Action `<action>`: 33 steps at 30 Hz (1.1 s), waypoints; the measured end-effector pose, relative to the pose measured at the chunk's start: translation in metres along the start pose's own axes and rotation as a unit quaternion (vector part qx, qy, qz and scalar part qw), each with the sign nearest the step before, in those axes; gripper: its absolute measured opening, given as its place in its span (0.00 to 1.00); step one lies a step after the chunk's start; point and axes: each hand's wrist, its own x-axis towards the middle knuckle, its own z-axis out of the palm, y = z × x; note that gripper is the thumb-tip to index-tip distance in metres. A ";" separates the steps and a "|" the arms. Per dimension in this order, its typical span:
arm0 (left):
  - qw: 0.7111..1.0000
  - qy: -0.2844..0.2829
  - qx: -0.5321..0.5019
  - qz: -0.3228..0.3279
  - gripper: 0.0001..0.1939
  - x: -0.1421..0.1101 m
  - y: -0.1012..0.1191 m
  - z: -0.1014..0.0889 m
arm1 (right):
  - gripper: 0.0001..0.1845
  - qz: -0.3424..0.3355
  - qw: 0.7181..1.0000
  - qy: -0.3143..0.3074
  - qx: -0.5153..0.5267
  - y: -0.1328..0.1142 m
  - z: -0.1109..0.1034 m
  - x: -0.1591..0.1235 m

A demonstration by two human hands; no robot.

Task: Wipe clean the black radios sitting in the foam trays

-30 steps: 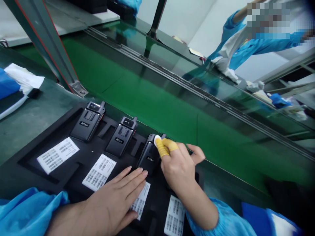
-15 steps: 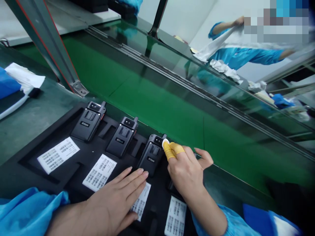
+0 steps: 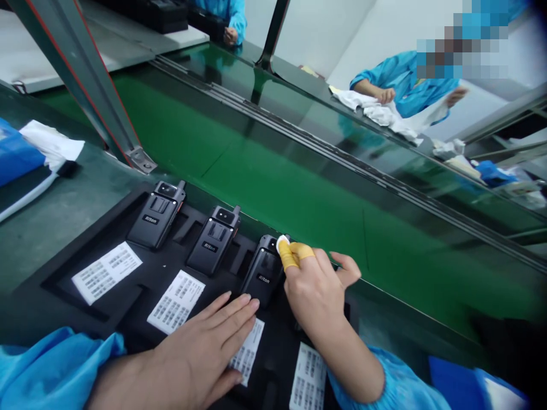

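Note:
Black handheld radios marked "Riton" lie face down in a black foam tray (image 3: pixel 32 287). My left hand (image 3: pixel 200 341) lies flat, fingers stretched, with its fingertips on the lower end of the third radio (image 3: pixel 261 279). Over that radio's top right corner is my right hand (image 3: pixel 318 285), with yellow finger cots on two fingers. It pinches a small white pad (image 3: pixel 282 245) against the camera end beside the antenna. To the left sit a second radio (image 3: pixel 212 242) and another radio (image 3: pixel 156 219). A further radio is mostly hidden under my right hand.
Printed barcode labels (image 3: pixel 106 272) lie below the radios in the tray. Beyond it runs a green conveyor belt (image 3: pixel 265 182) with metal rails. A slanted metal post (image 3: pixel 81 74) stands at left. Across the line, a person in blue handles white cloth (image 3: pixel 363 105).
My right hand has shifted slightly left with the white pad, across the radio's top. My left hand stays on the radio. Across the line, the person's hands have lowered with the cloth.

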 end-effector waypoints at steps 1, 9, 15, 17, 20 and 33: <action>1.000 0.000 -0.001 0.000 0.29 0.000 0.000 0.001 | 0.16 0.011 1.000 -0.005 0.001 0.005 -0.001 -0.006; 1.000 -0.004 -0.019 -0.016 0.31 -0.002 0.000 0.008 | 0.13 0.030 0.998 0.013 0.057 -0.008 -0.029 -0.041; 1.000 -0.006 -0.023 -0.011 0.30 0.001 0.001 0.005 | 0.16 -0.036 0.995 0.023 0.088 -0.040 -0.024 -0.032; 1.000 0.003 -0.027 -0.008 0.29 0.002 0.002 0.003 | 0.17 -0.044 0.995 0.019 0.087 -0.040 -0.023 -0.031; 1.000 0.002 -0.024 -0.007 0.29 0.001 0.002 0.003 | 0.16 -0.046 0.997 0.005 0.070 -0.033 -0.027 -0.036; 1.000 0.005 -0.024 -0.008 0.28 0.000 0.002 0.002 | 0.15 -0.036 0.997 -0.005 0.064 -0.034 -0.028 -0.035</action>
